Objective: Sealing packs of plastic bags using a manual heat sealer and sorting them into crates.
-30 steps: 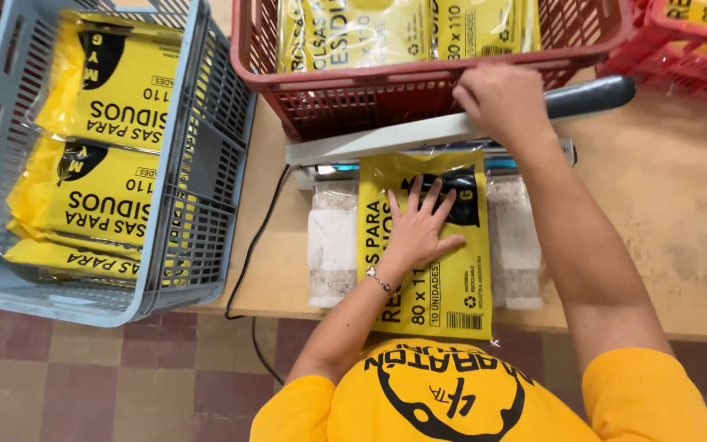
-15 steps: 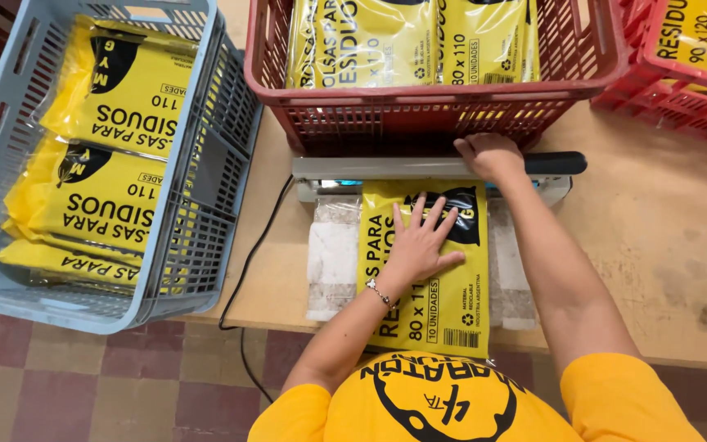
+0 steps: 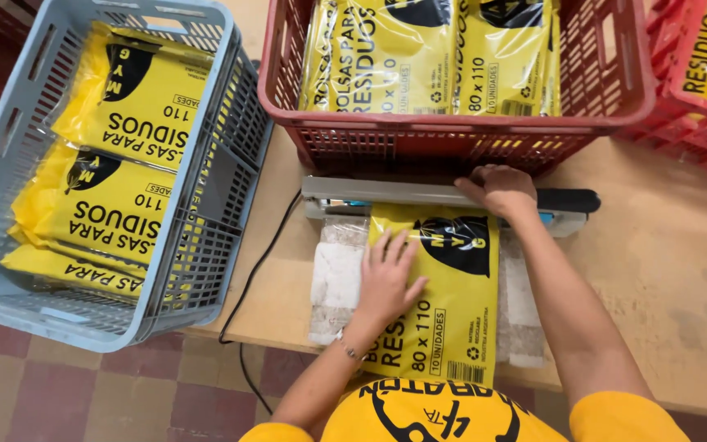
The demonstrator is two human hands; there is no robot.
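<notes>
Head view shows my right hand (image 3: 501,190) pressing down on the grey bar of the heat sealer (image 3: 386,193), fingers together over it, while my left hand (image 3: 386,278) lies flat with fingers spread on the yellow packet (image 3: 452,303) just below that bar. Behind the sealer sits a red crate (image 3: 468,131) of yellow packets with black round marks; well left of it, a grey crate (image 3: 206,213) holds more.

Wooden table (image 3: 681,270) stands on a red-and-tan checkered tile floor (image 3: 83,385).
</notes>
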